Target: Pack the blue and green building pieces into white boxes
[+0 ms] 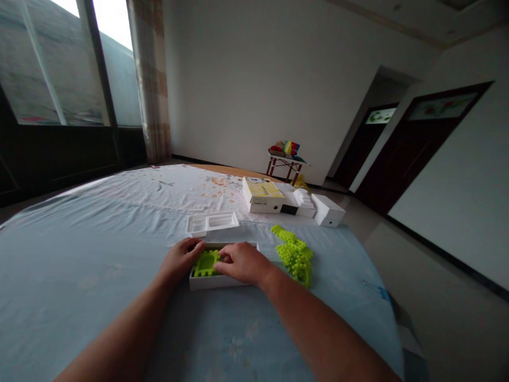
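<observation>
In front of me sits a shallow white box (217, 284) with a lime-green, notched-edge plastic piece (207, 263) lying inside. My left hand (182, 258) is closed at the box's left end, fingers over the rim and tips beside the green piece. Reaching in from the right, my right hand (243, 262) has its fingers curled and pinching at the right edge of that piece. It covers much of the box's right half. To the right, a loose heap of similar lime-green notched pieces (294, 254) lies on the cloth.
Behind the box lies a white plastic tray (212, 222) with compartments. Farther back stand a yellow-and-white printed box (262, 195), a white box (328, 210) and white packaging (304, 200). A pale floral cloth (99, 249) covers the round table; a blue clip (382, 293) is at its right edge.
</observation>
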The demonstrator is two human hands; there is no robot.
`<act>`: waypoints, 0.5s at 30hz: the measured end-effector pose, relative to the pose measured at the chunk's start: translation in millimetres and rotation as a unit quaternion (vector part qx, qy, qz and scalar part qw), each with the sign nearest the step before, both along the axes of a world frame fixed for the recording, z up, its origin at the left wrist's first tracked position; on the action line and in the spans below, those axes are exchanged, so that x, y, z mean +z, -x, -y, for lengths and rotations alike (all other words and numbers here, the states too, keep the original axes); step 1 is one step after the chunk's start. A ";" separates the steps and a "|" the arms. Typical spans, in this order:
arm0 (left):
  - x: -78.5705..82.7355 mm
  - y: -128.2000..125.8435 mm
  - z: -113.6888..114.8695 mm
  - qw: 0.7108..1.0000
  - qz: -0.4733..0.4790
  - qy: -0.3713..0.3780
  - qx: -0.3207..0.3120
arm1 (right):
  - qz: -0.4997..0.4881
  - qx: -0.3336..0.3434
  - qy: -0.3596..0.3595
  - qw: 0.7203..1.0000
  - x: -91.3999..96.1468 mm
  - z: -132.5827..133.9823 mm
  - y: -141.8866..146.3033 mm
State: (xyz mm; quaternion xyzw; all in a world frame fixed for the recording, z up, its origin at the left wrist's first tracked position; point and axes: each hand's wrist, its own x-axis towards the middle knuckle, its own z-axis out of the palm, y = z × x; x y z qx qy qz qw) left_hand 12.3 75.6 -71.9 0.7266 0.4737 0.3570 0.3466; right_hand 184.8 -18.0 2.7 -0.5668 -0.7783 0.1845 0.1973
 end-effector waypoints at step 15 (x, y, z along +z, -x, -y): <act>4.2 2.2 -3.2 0.999 0.002 0.052 0.006 | -0.124 -0.198 -0.039 0.972 -15.6 52.3 -175.6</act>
